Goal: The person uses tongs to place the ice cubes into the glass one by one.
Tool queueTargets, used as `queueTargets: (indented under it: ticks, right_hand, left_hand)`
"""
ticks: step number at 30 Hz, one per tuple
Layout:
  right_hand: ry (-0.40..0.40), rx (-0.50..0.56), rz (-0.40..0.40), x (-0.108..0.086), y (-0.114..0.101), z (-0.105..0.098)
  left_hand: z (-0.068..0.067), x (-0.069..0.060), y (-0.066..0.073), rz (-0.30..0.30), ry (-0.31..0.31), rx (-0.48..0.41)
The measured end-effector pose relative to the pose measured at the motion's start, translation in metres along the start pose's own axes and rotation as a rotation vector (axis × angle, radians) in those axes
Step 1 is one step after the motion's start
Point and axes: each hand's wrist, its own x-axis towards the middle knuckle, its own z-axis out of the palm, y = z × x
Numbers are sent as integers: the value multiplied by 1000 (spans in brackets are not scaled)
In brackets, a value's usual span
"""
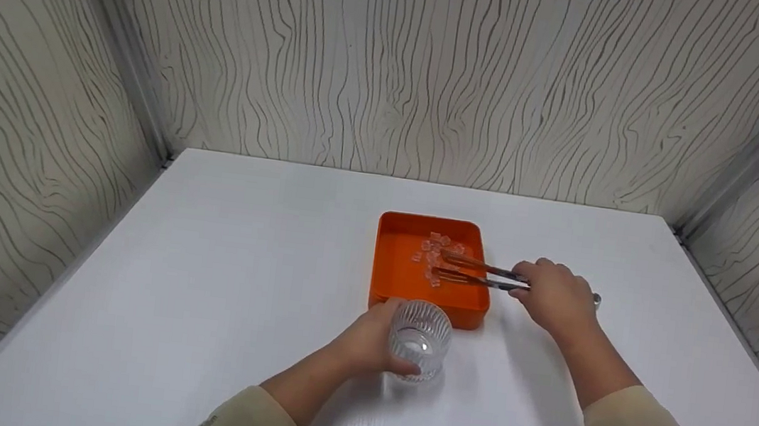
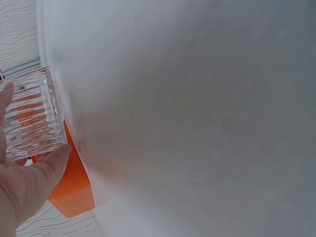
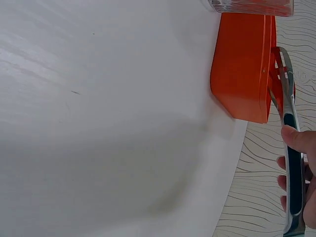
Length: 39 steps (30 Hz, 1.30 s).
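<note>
Tongs [image 3: 295, 173] stretch into the orange tray [image 1: 391, 271] on the counter [image 1: 240, 247], their tips among small clear cubes [image 1: 433, 255]; whether they pinch one, I can't quite tell from here. The right hand [image 1: 559, 299] curls round the tongs, and the left hand [image 1: 372, 341] grips the ribbed glass [image 1: 419, 339] at the tray's near side. Squeezed too hard, a slick-looking cube could shoot out; a careless swing could knock the glass.
</note>
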Motion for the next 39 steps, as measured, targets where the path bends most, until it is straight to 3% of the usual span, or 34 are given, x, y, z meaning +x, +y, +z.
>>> queueTargets:
  ticks: [11, 19, 26, 32, 39]
  right_hand:
    - [-17, -20, 2, 2, -7, 8]
    - [-33, -2, 16, 4, -11, 10]
    - [-43, -25, 19, 4, -15, 9]
    - [-37, -59, 8, 6, -18, 8]
    - [6, -104, -17, 8, -20, 11]
  left_hand:
    - [1, 2, -1, 13, 19, -1]
    - [4, 3, 2, -53, 24, -27]
    - [5, 3, 4, -71, 33, -44]
    - [6, 2, 5, -91, 38, -37]
    - [7, 2, 4, -71, 49, -19]
